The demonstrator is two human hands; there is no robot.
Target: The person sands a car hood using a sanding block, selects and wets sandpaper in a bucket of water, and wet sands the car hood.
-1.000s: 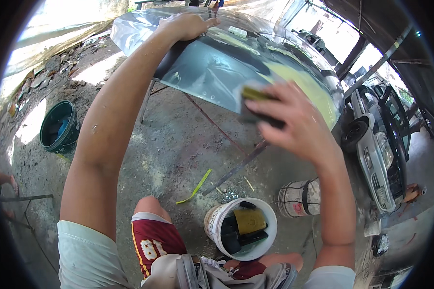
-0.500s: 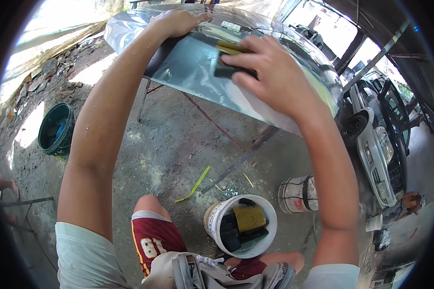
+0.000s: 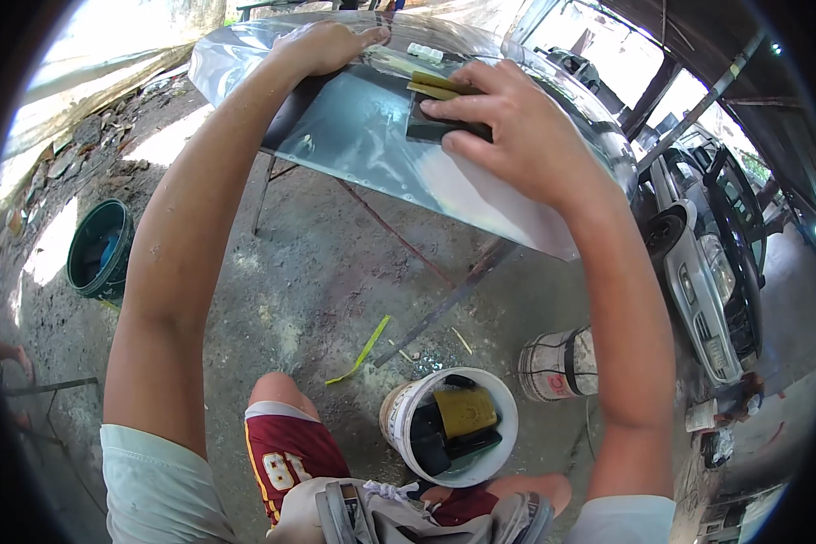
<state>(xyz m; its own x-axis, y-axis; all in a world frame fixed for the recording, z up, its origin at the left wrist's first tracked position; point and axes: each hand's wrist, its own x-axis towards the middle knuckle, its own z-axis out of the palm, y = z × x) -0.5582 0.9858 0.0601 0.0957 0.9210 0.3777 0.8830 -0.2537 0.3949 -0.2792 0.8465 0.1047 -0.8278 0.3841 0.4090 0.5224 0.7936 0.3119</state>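
Observation:
A glossy grey car body panel [image 3: 344, 113], wet-looking with a paler patch at its lower right, lies raised in front of me. My left hand [image 3: 322, 47] rests flat on its far left part, thumb stretched to the right; the other fingertips are hard to see. On the panel's middle, my right hand [image 3: 521, 127] grips a sanding block [image 3: 426, 122], a dark sheet with a yellow piece along its top. Fingers lie over it and the thumb presses from the near side. Just beyond the block sits a small whitish piece [image 3: 425, 53].
Between my knees stands a white bucket [image 3: 511, 426] holding a yellow pad [image 3: 467, 412] and dark pieces. Another white pail [image 3: 553, 367] is to its right. A green bucket [image 3: 74, 263] stands left. Metal stand legs [image 3: 449, 299] slant below the panel. A car [image 3: 705, 281] is parked right.
My right hand, blurred before, now shows sharply, with the block in nearly the same place on the panel. My left hand stays on the panel; the view has shifted slightly.

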